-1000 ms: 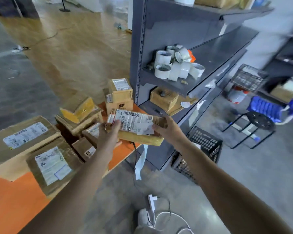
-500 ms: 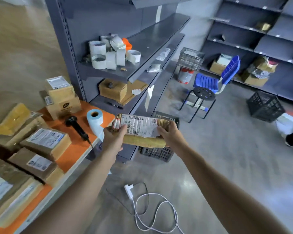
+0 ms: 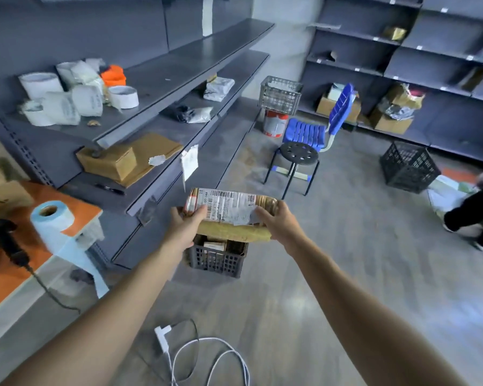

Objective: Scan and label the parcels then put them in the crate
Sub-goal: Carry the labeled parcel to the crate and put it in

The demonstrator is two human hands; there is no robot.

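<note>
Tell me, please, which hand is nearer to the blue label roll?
Left. The left hand grips the parcel's end on the side toward the label roll; the right hand grips the far end, farther away.

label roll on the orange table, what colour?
Light blue, with a brown cardboard core; the label roll shows clearly in the head view, standing beside the scanner.

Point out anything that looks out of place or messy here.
A white charger cable lies loose on the floor underfoot, a trip hazard. The blue label roll trails unrolled over the orange table's edge.
</note>
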